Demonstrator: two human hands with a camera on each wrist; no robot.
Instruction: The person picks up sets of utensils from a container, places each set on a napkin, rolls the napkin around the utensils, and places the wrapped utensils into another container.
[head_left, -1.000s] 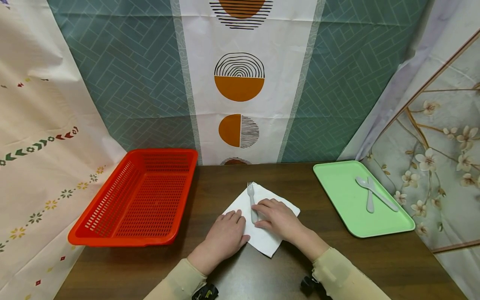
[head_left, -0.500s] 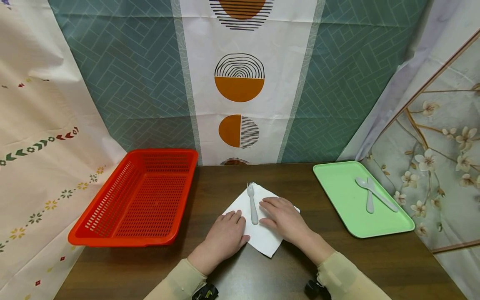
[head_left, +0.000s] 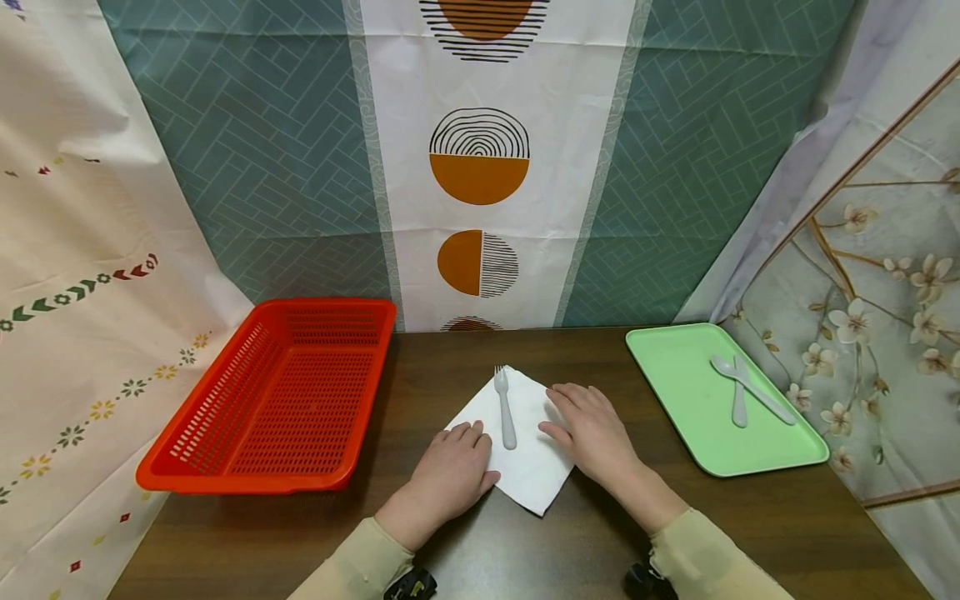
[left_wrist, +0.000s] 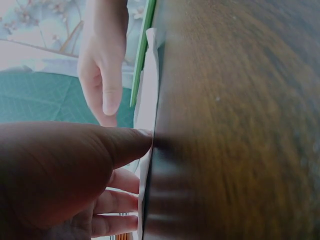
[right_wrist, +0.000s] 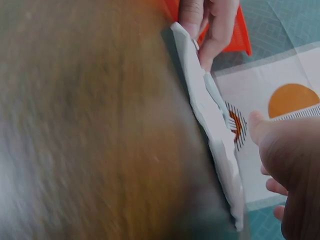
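A white napkin (head_left: 531, 479) lies flat on the table, one corner pointing away from me. On top of it rests a light grey fork (head_left: 506, 412), tines toward the far corner. My left hand (head_left: 448, 475) rests on the napkin's left part, fingers extended; the left wrist view shows its thumb (left_wrist: 131, 145) at the napkin's edge. Over the right part of the napkin is my right hand (head_left: 592, 429), holding nothing. In the right wrist view a gap shows between the right thumb (right_wrist: 257, 125) and the napkin (right_wrist: 222, 160). The right hand covers the napkin's right corner.
A red perforated basket (head_left: 341, 482) stands on the left of the brown table (head_left: 480, 558). To the right is a light green tray (head_left: 690, 392) holding a grey spoon (head_left: 757, 390) crossed over a grey knife (head_left: 740, 404). A patterned curtain (head_left: 300, 167) hangs behind.
My right hand has let go of the fork and moved right, away from it. The fork stays on the napkin, and the left hand has not moved.
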